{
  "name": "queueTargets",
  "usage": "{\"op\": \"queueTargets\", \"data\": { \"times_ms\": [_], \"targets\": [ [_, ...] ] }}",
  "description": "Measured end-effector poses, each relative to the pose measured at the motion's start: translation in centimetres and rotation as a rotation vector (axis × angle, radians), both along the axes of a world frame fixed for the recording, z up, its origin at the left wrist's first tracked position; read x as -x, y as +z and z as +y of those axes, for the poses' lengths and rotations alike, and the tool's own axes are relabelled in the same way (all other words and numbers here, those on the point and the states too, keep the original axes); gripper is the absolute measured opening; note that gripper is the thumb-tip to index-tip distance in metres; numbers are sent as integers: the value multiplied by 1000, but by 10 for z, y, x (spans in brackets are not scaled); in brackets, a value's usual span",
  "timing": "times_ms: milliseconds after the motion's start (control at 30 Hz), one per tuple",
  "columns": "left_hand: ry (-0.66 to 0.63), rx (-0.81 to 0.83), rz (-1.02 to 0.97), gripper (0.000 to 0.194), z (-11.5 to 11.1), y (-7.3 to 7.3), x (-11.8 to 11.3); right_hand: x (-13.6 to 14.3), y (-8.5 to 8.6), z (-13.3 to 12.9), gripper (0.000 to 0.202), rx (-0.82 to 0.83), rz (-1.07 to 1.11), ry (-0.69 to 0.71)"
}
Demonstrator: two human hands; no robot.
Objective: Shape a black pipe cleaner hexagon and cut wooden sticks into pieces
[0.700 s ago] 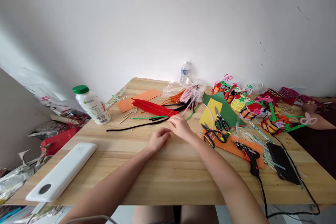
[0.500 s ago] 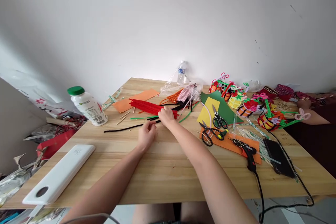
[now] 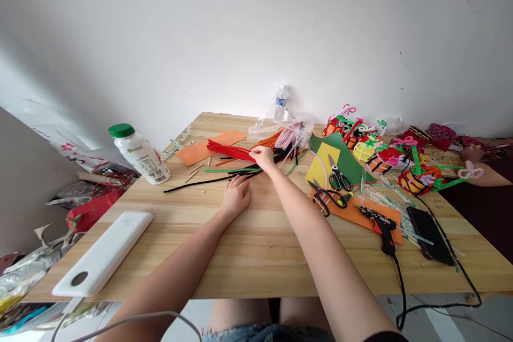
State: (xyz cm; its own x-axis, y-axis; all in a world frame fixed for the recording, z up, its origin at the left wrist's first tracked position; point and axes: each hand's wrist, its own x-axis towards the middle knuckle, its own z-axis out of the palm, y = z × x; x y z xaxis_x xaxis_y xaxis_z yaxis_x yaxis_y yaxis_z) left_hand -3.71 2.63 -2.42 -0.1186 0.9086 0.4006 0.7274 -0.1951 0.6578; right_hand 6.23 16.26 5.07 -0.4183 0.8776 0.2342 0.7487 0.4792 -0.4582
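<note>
My right hand (image 3: 263,158) is closed round the right end of a bundle of red pipe cleaners (image 3: 228,150), held just above the other stems. My left hand (image 3: 236,196) rests on the wood with its fingers loosely stretched, nearest to the black pipe cleaners (image 3: 196,185), and holds nothing. Under and beside the red bundle lie green pipe cleaners (image 3: 222,170) and a few black ones. Behind my right hand are orange pipe cleaners (image 3: 272,140) and pink pipe cleaners (image 3: 289,136), partly in clear plastic.
To the right lie scissors (image 3: 340,177), a glue gun (image 3: 385,227), a phone (image 3: 430,236) and several finished pipe-cleaner baskets (image 3: 417,179). A white bottle (image 3: 141,156) and a white power bank (image 3: 105,254) stand left. Another person's arm (image 3: 487,173) is at far right.
The red bundle has lifted a little and shifted away with my right hand, uncovering more black stems. My left hand's fingers have loosened from a curl onto the table.
</note>
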Motion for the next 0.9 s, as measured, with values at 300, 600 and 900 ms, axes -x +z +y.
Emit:
{"op": "queueTargets", "data": {
  "times_ms": [300,600,900],
  "targets": [
    [-68,-43,-1236,20,23,9,10,-10,-22,-49,17,-182,-77,229],
    [-5,-90,-1636,4,24,29,41,-15,-37,-52,29,-231,-177,326],
    [-189,-280,-1648,4,2,60,67,-11,-38,-25,36,-198,-133,271]
  ]
}}
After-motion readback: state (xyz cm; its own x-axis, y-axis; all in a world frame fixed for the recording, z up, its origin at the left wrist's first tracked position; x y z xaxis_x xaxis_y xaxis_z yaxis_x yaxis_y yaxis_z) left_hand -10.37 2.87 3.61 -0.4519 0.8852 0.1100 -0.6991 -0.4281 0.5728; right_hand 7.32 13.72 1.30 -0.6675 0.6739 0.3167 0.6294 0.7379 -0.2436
